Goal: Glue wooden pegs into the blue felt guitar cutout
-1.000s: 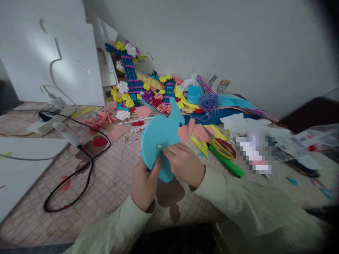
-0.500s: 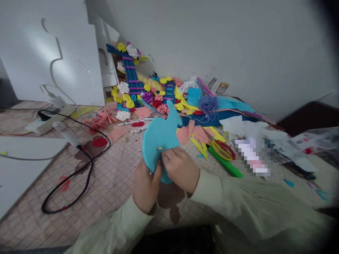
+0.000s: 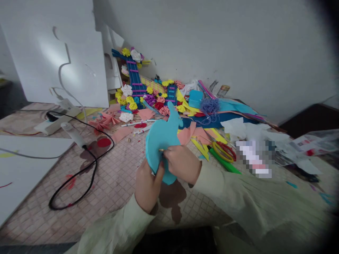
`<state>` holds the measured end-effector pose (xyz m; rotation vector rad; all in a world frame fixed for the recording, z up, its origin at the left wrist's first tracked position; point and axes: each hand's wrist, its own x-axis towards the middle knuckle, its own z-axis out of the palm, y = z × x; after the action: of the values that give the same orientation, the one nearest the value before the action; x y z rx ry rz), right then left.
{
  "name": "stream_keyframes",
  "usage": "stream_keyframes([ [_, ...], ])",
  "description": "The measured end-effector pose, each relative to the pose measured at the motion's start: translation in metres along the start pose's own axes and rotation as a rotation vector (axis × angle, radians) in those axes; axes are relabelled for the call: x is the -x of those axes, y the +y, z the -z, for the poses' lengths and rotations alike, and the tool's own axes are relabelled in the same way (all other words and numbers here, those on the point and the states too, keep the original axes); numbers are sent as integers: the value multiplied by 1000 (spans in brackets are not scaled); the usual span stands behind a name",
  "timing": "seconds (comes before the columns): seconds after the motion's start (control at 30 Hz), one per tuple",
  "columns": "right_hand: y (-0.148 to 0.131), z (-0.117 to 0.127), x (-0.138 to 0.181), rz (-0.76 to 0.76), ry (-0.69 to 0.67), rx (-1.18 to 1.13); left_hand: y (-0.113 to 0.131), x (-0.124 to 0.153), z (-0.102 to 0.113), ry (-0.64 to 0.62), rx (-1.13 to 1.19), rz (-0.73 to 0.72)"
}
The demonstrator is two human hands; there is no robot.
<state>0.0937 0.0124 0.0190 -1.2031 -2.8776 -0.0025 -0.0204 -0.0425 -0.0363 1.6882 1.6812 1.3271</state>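
Note:
A light-blue, guitar-shaped cutout is held up above the table, its narrow neck pointing away from me. My left hand is closed on its lower left edge, thumb on the near face and the other fingers mostly hidden behind. My right hand is closed in a pinch at the middle of the cutout. At those fingertips shows the end of a small tan stick-like piece. How far the piece runs under the fingers is hidden.
A glue gun with a looping black cable lies left, near a power strip. Scissors and a green-handled tool lie right. Behind are paper flowers, a decorated blue guitar neck, purple yarn and paper scraps.
The view has shifted slightly, so the scene sits a little further right. My right fingertips have moved slightly over the tan piece, and less of it shows. The left hand keeps its hold.

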Motion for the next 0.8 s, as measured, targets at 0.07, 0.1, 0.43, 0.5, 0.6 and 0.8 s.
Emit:
stream_keyframes([
  [0.07,3,1,-1,-17,-9,-20,-2,1,1,-10,31,14],
  [0.1,4,1,-1,-17,-9,-31,-3,1,1,-12,48,30],
  [0.43,16,3,7,95,17,-18,-7,2,-2,9,133,127],
  [0.5,16,2,8,131,46,55,-6,2,-1,17,130,115],
  [0.6,16,2,10,164,81,137,-4,0,0,13,127,124],
  [0.8,15,6,8,237,-20,234,-3,1,-2,-1,83,166],
])
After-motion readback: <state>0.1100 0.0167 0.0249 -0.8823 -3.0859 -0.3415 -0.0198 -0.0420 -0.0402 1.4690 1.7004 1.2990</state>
